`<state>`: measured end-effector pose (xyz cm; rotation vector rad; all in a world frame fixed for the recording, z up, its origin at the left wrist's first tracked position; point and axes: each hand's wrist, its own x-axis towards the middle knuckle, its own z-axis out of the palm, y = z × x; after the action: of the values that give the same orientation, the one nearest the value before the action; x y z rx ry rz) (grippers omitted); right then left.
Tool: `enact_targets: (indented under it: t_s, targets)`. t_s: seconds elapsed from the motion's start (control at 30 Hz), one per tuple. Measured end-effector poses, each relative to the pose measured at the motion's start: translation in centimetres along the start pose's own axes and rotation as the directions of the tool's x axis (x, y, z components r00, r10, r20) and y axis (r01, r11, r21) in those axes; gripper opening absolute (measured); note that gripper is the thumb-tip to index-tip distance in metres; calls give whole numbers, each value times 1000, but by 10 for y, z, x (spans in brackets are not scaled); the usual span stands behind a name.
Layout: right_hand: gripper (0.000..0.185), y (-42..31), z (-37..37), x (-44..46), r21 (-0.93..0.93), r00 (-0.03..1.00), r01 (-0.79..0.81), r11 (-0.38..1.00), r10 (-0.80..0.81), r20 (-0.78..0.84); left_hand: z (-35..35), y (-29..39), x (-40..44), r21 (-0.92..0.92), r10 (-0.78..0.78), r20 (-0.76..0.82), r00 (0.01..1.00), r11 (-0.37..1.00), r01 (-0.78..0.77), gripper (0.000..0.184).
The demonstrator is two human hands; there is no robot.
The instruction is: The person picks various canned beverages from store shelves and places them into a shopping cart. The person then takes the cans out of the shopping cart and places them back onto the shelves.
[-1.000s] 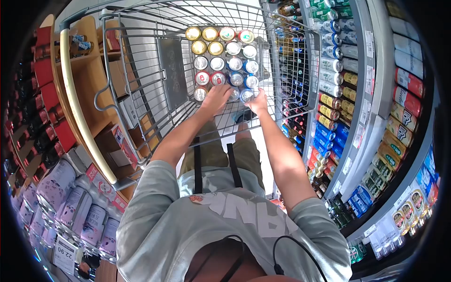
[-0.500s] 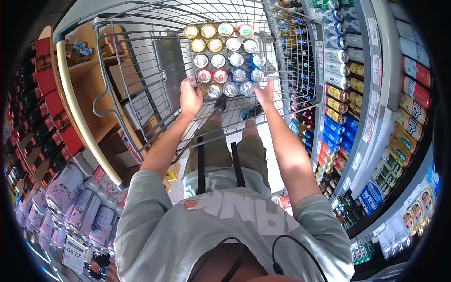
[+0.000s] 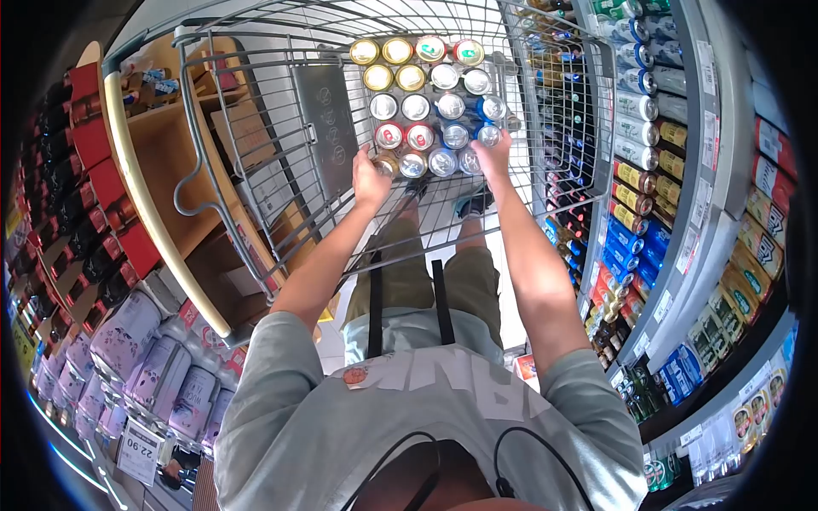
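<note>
Rows of drink cans stand upright in the shopping cart [image 3: 181,119], their silver, gold, red and blue-rimmed tops facing me. My left hand [image 3: 370,180] is at the near left corner of the block, fingers curled against a gold-toned can [image 3: 386,163]. On the opposite side, my right hand [image 3: 494,160] has its thumb and fingers around a blue can [image 3: 488,135] at the right edge. Beside it in the nearest row is another blue can [image 3: 469,162], partly covered by that hand. Red-rimmed cans [image 3: 418,135] sit in the second row.
A wooden shelf unit [image 3: 166,162] stands left of the cart. Shelves [image 3: 626,175] of cans and bottles line the right. Lilac packs [image 3: 158,370] and a price sign [image 3: 139,451] are at lower left. A dark panel [image 3: 324,128] is fixed inside the cart.
The cart and cans have shifted right in view. My right hand has closed around a blue can at the edge, and my left hand has come against the near left can.
</note>
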<state>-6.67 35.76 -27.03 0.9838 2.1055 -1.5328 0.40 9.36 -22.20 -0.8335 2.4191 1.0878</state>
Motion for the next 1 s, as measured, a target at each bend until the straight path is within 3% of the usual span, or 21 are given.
enact_targets:
  t_s: [0.07, 0.3, 0.43, 0.6, 0.73, 0.77, 0.87, 1.0]
  targets:
    - [102, 26, 0, 25, -109, 998, 39, 993, -44, -48, 12, -17, 3, -4, 42, -4, 999, 999, -42, 76]
    - [100, 23, -18, 34, -138, 996, 81, 987, -76, 43, 21, -30, -3, -118, 49, 102, 994, 992, -36, 81]
    - [97, -5, -25, 18, -331, 998, 41, 943, -23, 59, 21, -34, -3, -136, 14, 166, 986, 991, 9, 77]
    - [95, -1, -24, 16, -443, 983, 160, 882, -103, 151, 46, -67, 14, -370, 31, 148, 988, 929, 26, 80]
    - [96, -24, -19, -4, -420, 971, 137, 897, -38, 234, 27, -33, 8, -410, -14, 227, 974, 906, 109, 91]
    - [92, -15, -18, 1, -356, 961, 173, 918, -79, 265, 27, -34, 10, -424, -12, 233, 972, 899, 112, 94]
    - [87, -20, -20, 6, -153, 959, 50, 987, -5, 283, 23, -28, 11, -392, 8, 246, 969, 915, 92, 101]
    - [86, -4, -22, 28, -165, 990, 58, 985, -36, 134, 23, -20, 12, -415, 64, 179, 982, 910, 17, 107]
